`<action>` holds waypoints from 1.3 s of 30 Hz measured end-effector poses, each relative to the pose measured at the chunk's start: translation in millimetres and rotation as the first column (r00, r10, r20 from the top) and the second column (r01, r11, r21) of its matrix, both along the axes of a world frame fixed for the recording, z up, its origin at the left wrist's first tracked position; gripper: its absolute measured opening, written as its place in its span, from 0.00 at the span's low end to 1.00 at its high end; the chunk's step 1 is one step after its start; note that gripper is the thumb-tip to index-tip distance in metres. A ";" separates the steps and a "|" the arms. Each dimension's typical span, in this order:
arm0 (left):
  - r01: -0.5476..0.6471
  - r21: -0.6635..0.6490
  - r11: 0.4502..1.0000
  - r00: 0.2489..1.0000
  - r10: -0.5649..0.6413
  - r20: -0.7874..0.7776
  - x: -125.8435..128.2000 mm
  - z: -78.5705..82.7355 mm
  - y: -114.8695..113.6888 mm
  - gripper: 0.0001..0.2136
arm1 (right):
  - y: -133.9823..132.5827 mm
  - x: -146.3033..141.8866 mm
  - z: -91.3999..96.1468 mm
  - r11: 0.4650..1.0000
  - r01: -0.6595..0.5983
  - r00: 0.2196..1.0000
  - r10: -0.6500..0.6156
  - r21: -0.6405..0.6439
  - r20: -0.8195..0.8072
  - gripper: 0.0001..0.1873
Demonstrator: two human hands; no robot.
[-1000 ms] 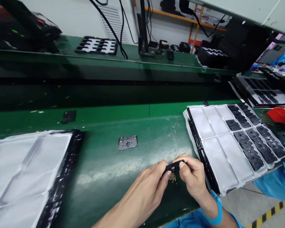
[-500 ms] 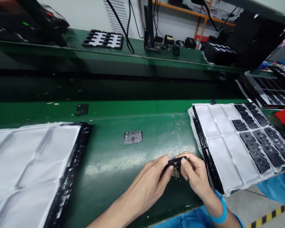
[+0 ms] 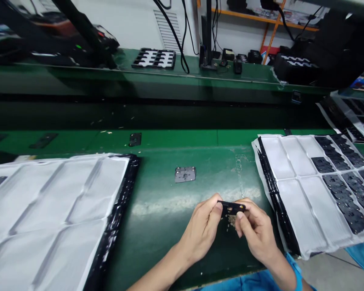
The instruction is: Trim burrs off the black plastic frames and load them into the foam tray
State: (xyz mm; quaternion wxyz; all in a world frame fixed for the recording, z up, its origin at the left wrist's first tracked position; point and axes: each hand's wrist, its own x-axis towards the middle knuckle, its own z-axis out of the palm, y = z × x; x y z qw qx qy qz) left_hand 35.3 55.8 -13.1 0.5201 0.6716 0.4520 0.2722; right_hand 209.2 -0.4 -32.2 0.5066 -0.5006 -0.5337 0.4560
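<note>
Both my hands hold one small flat black part [image 3: 232,207] just above the green bench near its front edge. My left hand [image 3: 204,228] pinches its left end with thumb and fingers. My right hand [image 3: 256,230] pinches its right end. A little pile of pale crumbs [image 3: 230,220] lies on the bench under the part. A grey metal plate [image 3: 185,174] lies flat on the bench beyond my hands, apart from them.
A white-lined black tray [image 3: 121,210] sits at my left. Another tray [image 3: 279,202] at my right holds several black parts [image 3: 348,202] in its right columns. A dark conveyor channel [image 3: 170,115] runs across; beyond it, a shelf with a parts tray [image 3: 154,59] and cables.
The view has swung left, so everything slid right in the picture. My hands have kept hold of the black part and turned it flatter.
</note>
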 end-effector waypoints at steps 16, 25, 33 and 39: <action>0.052 0.078 0.996 0.997 -0.047 -0.059 -1.5 -1.9 4.2 0.16 | 0.4 1.3 1.4 1.000 -0.022 1.000 0.022 0.006 0.023 0.13; 0.106 0.056 0.993 0.992 -0.102 -0.075 -1.7 -1.3 4.9 0.13 | 3.6 2.5 0.8 0.999 0.002 0.999 -0.004 -0.037 -0.047 0.12; 0.259 -0.050 0.964 0.953 -0.264 -0.149 -13.4 5.5 6.7 0.07 | 6.1 8.9 -2.6 0.983 0.088 0.990 -0.104 -0.159 -0.091 0.14; 0.218 0.050 0.975 0.972 -0.213 -0.095 -5.9 -1.3 9.0 0.16 | 12.7 5.6 -0.2 0.990 0.087 0.991 -0.097 -0.111 -0.088 0.15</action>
